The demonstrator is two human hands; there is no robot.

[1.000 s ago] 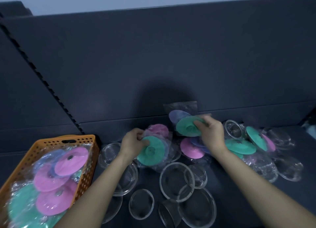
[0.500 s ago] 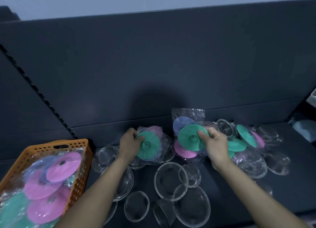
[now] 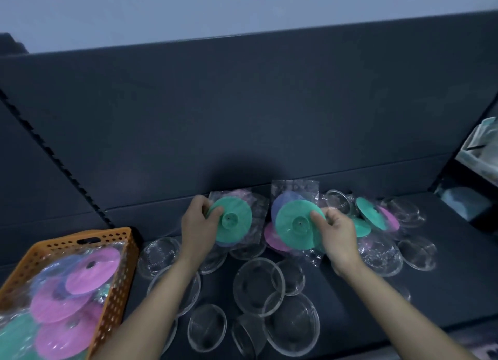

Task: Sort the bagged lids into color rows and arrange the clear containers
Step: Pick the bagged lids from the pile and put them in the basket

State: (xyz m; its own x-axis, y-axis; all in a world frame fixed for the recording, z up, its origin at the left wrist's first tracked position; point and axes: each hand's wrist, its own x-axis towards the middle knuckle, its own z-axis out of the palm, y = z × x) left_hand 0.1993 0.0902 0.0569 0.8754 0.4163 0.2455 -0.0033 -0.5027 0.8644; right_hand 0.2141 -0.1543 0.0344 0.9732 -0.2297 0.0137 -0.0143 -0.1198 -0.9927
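Note:
My left hand (image 3: 198, 224) grips a clear bag with a green lid (image 3: 234, 222) on top, held tilted above the dark shelf. My right hand (image 3: 338, 231) grips a second bag showing a green lid (image 3: 293, 229) over purple and pink lids. More bagged green and pink lids (image 3: 373, 216) lie to the right by the back wall. Several clear containers (image 3: 258, 285) are scattered on the shelf below and beside both hands.
An orange perforated basket (image 3: 118, 273) at lower left holds several bagged pink and green lids. The dark back panel (image 3: 242, 117) rises right behind the bags. A neighbouring shelf with pale packages (image 3: 479, 149) is at far right. The shelf's front edge runs along the bottom right.
Both hands have lifted their bags and tilted the green lids up to face the camera. The view has tipped upward a little.

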